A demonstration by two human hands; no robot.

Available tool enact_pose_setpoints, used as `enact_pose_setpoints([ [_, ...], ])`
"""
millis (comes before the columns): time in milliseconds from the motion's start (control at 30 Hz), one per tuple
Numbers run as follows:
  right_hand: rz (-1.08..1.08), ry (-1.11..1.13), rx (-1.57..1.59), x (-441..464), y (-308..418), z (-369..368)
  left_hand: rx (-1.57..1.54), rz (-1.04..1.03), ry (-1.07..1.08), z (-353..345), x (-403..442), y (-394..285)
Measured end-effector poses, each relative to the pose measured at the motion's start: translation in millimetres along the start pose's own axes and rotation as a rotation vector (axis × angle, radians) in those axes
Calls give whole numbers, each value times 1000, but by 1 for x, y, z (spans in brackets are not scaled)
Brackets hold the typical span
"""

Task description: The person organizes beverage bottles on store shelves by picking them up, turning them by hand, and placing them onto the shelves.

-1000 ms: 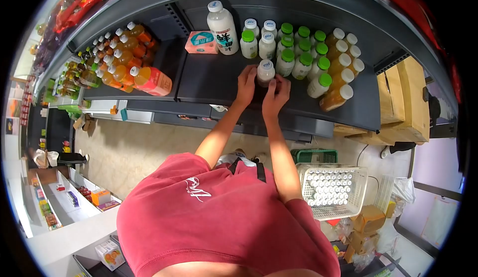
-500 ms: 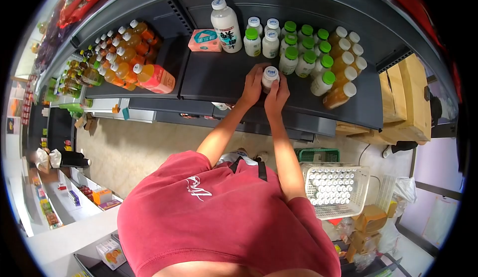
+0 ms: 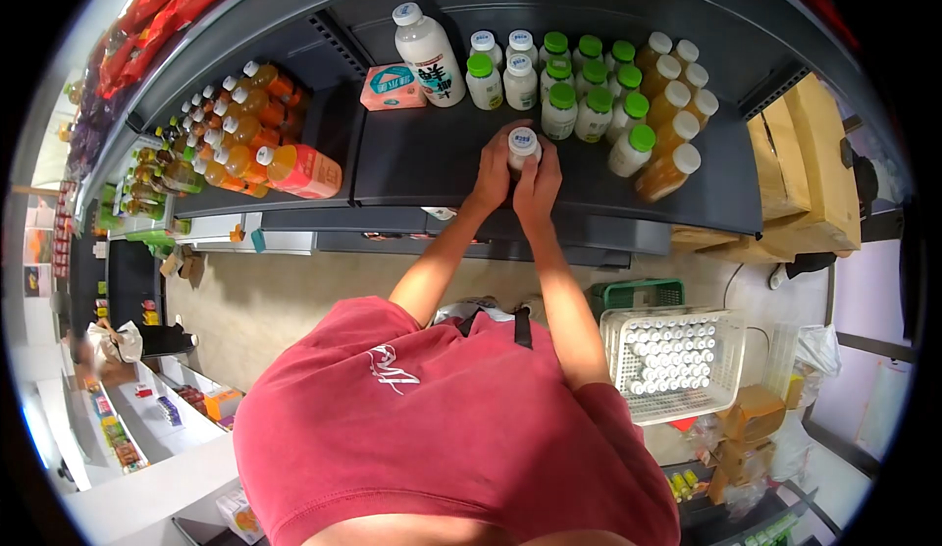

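A small white-capped bottle (image 3: 523, 144) stands upright between my two hands, over the front part of the dark shelf (image 3: 412, 158). My left hand (image 3: 494, 169) wraps its left side and my right hand (image 3: 539, 181) wraps its right side, so most of its body is hidden. Just behind are a white-capped bottle (image 3: 520, 83) and a green-capped bottle (image 3: 484, 85). Several more green-capped bottles (image 3: 594, 116) stand in rows to the right, beside bottles of yellowish drink (image 3: 670, 173). Whether the held bottle touches the shelf, I cannot tell.
A large white bottle (image 3: 430, 60) and a pink box (image 3: 392, 89) stand at the back left. Orange drink bottles (image 3: 306, 171) fill the left section. Below right, a white crate (image 3: 726, 369) holds many white-capped bottles, beside a green basket (image 3: 643, 294). Cardboard boxes (image 3: 810, 188) stand at right.
The view has shifted slightly, so the shelf goods appear a little to the left. Both hands keep hold of the same bottle in nearly the same place.
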State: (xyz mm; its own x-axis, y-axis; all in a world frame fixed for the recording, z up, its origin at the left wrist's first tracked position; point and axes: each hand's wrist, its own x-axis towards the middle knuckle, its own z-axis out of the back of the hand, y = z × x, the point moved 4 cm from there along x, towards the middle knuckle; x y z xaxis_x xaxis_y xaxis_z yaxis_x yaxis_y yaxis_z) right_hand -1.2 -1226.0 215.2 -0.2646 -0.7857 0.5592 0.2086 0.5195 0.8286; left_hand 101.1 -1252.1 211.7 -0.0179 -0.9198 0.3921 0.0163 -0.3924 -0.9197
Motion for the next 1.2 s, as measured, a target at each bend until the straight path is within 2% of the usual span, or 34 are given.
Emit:
enact_pose_setpoints([
  [67,22,-6,7,-1,1,-1,112,-22,39,1,0,-2],
  [267,29,-6,56,1,6,-1,145,-63,21,-1,-2,-19],
  [467,-64,61,95,-3,1,1,66,-45,23,0,0,-5],
  [567,-46,52,101,-2,3,1,-194,19,16,-2,-2,5],
  [767,-86,12,75,-2,0,0,-42,29,80,-2,-1,-7],
  [867,-79,-5,60,-1,4,0,-121,62,134,0,-1,-4],
  [967,-111,18,-2,-3,8,-1,-148,-6,176,0,-2,-5],
  [1167,-130,6,-33,0,7,-6,-152,-143,35,2,3,-8],
  [1200,-196,13,-59,-2,9,-5,-169,-137,38,2,2,-10],
])
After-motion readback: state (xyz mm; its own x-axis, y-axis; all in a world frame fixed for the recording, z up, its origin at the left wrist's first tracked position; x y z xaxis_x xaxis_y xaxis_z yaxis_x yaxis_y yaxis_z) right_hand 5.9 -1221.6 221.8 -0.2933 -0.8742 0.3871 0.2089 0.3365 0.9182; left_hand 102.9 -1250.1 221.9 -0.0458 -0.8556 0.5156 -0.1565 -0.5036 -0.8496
